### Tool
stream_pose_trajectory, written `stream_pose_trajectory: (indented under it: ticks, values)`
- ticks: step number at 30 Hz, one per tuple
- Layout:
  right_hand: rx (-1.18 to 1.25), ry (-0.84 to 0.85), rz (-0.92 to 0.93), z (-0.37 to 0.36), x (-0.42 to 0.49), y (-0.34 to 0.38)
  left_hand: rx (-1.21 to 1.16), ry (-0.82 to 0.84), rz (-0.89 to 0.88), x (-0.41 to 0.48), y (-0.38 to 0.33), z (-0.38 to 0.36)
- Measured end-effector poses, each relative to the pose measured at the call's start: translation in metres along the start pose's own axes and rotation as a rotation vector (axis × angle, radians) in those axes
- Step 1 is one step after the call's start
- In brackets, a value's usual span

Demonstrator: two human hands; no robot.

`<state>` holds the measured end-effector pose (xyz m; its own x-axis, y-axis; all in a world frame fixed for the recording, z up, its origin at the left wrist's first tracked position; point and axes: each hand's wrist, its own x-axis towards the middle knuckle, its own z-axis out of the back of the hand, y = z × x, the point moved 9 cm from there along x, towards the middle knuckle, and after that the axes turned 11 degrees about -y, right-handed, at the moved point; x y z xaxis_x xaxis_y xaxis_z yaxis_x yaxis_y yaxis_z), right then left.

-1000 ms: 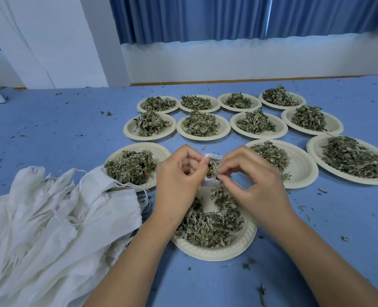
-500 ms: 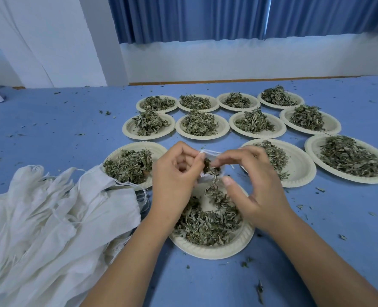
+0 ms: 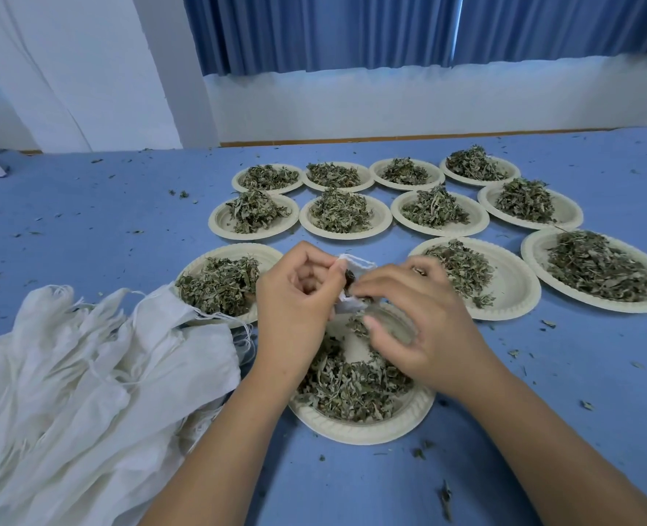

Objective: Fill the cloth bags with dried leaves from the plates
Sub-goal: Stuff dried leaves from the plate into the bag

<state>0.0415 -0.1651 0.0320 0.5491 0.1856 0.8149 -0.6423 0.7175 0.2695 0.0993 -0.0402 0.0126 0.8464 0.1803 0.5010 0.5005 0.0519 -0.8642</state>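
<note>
Here, a small cloth bag (image 3: 357, 263) was pinched open by the left hand (image 3: 295, 317) above the nearest plate (image 3: 363, 435), while dried leaves (image 3: 350, 277) were pinched at its mouth by the right hand (image 3: 422, 330).

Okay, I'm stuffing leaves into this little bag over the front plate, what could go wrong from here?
1. The small cloth bag has a narrow mouth. The left hand pinches it while the right hand works at the opening, so leaves may miss and scatter; crumbs dot the table.
2. Loose strings from the pile of cloth bags lie against the left plate and might snag it.
</note>
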Motion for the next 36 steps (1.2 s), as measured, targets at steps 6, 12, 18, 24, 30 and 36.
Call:
stream_pose_trajectory:
  ticks: [6,12,18,24,30,36]
  values:
    - [0.096,-0.031,-0.058,-0.002,0.0,-0.003,-0.014,0.025,-0.009,0.0,-0.002,-0.001]
    - [0.313,-0.148,-0.169,0.011,0.003,-0.007,0.025,0.036,0.009,-0.001,0.002,-0.003]
    - [0.161,-0.34,-0.255,0.024,-0.004,-0.018,0.037,0.103,0.015,-0.006,0.002,-0.01]
    - [-0.079,-0.037,-0.154,-0.008,-0.004,-0.01,0.018,0.113,0.017,-0.007,0.0,-0.012]
    - [0.053,-0.201,-0.323,0.023,-0.001,-0.025,-0.002,-0.07,0.052,0.0,0.004,0.006]
    - [0.102,0.668,-0.34,-0.05,-0.036,-0.028,0.0,-0.18,0.038,0.004,0.0,0.017]
